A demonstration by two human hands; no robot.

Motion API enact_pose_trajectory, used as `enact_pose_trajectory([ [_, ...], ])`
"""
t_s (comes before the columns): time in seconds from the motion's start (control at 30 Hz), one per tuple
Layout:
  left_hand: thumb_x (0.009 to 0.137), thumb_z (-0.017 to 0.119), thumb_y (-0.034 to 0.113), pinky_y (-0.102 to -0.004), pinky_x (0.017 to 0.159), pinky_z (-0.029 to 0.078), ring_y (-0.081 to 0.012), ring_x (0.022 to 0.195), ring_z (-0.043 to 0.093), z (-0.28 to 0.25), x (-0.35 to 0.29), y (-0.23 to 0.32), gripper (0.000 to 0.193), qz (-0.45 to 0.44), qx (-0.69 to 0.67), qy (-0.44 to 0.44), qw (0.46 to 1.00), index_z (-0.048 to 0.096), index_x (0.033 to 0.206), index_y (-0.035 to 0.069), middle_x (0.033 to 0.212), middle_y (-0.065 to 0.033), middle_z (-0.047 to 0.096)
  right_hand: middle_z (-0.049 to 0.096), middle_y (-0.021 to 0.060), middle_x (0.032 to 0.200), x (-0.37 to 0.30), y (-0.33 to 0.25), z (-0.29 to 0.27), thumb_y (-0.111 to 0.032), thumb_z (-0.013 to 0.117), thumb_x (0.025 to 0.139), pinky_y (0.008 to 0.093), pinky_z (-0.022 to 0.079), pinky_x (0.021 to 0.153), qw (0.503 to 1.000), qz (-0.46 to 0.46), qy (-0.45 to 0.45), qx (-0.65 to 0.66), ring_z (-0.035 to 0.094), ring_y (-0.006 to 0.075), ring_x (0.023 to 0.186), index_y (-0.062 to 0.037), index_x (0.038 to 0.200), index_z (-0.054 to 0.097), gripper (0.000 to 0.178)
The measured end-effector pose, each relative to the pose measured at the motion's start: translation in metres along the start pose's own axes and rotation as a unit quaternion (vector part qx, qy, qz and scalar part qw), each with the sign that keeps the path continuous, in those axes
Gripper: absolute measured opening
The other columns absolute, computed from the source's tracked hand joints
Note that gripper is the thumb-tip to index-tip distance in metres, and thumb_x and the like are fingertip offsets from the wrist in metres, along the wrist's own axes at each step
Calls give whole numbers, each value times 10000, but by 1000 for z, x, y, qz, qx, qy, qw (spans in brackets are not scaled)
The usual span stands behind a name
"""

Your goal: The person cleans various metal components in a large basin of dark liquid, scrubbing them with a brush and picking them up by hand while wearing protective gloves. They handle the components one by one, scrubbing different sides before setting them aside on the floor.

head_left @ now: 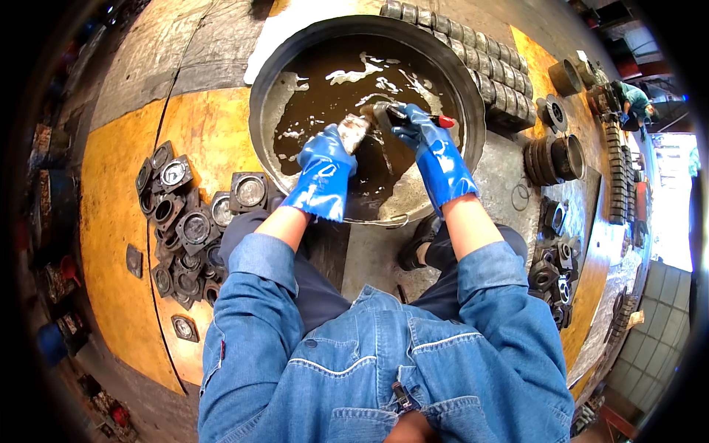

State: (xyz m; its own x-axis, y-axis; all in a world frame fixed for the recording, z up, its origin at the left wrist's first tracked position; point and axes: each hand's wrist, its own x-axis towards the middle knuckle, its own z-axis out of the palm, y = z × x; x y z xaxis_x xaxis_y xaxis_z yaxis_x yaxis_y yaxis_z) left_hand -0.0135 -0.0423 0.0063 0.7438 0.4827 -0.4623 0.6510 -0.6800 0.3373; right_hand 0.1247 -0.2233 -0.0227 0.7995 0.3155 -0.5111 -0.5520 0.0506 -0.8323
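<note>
Both my hands wear wet blue rubber gloves and hang over a large round tub (258,122) of brown, foamy liquid. Whitish suds cover a small piece (354,131) in my left hand (323,173); its exact kind is hidden by foam and fingers. My right hand (436,156) is closed round a brush (381,113) with a dark handle and a red end (446,122). The brush head is close beside the foamy piece, at its upper right; whether they touch I cannot tell.
Dark square metal parts with round openings (196,227) lie heaped on the yellow board at left. Rows of metal cylinders (491,70) stand behind the tub. At right are large rings (543,160), more dark parts (550,269) and, farther off, another person (634,103).
</note>
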Motion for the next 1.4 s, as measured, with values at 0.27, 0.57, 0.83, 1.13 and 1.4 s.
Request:
enact_pose_trajectory([
  [0.27,815,756,180,-498,890,595,-330,1175,713,12,4,-11,522,97,130,3,987,571,1303,169,1265,-109,721,737,100,1104,-49,27,-13,-316,635,1030,340,588,745,993,38,5,111,732,222,831,-113,1192,682,264],
  [0.57,780,839,256,-469,935,583,-331,1165,709,2,-7,7,557,81,135,-10,987,568,1259,163,1265,-119,707,720,112,1146,10,80,-26,-303,622,1040,300,602,770,991,111,24,-71,718,205,984,-90,1273,657,316],
  [0.83,749,858,315,-479,1014,541,-385,1188,670,1,-11,-3,725,138,92,14,986,548,1378,130,1309,-151,678,696,255,1309,8,62,-11,-549,605,1000,440,492,1041,948,78,67,-301,677,361,1189,6,1316,680,643],
  [1.13,802,767,434,-450,1092,498,-391,1250,637,-7,-17,-13,774,144,34,34,988,550,1444,60,1372,-196,653,729,43,1132,-30,-6,-3,-315,570,1088,243,568,792,993,81,-74,-41,690,124,892,-83,1285,670,321],
  [1.4,893,690,371,-447,999,556,-387,1109,715,-8,-16,-24,533,180,-172,137,959,682,1315,44,1191,-226,744,746,131,1157,10,48,1,-496,595,1024,408,541,892,900,27,-28,-435,699,257,992,3,1243,698,555],
])
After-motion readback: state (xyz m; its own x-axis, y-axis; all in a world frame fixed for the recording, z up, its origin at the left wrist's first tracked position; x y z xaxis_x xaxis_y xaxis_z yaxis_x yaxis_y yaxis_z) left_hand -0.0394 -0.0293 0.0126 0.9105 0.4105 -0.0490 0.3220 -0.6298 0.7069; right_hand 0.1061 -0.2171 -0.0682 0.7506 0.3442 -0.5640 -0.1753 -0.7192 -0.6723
